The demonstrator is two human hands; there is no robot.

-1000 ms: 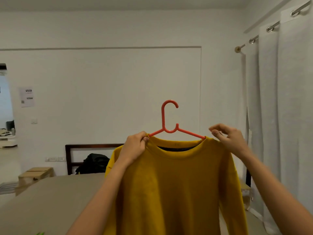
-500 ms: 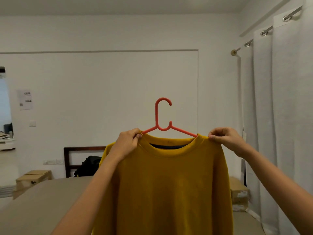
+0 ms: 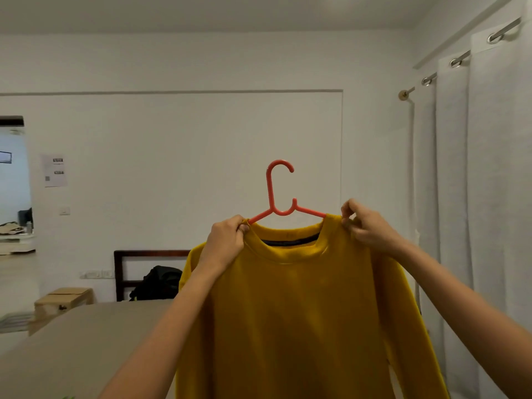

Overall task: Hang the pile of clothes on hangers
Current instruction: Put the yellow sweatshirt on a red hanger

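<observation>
Seen through the head camera. Grips the left shoulder of the mustard-yellow sweater [image 3: 293,312] with the left hand [image 3: 227,243], curling the fingers tight round the cloth at the collar's edge, just where one arm of the coral-red plastic hanger [image 3: 270,194] slips under the fabric. Pinches the other shoulder with the right hand [image 3: 365,226], pressing thumb and fingertips together on a fold of cloth just beside the hanger's far arm. Holds the sweater up in the air, front toward the camera, before a white wall, with a grey-beige table [image 3: 72,341] low at the left. Shows a thick, soft knit with a round ribbed collar, a dark band inside the neck, and drooping sleeves. Shows a thin, smooth hanger, hook upright above the collar, with a small notch at its base. Takes in white pleated curtains [image 3: 489,197] at the right.
</observation>
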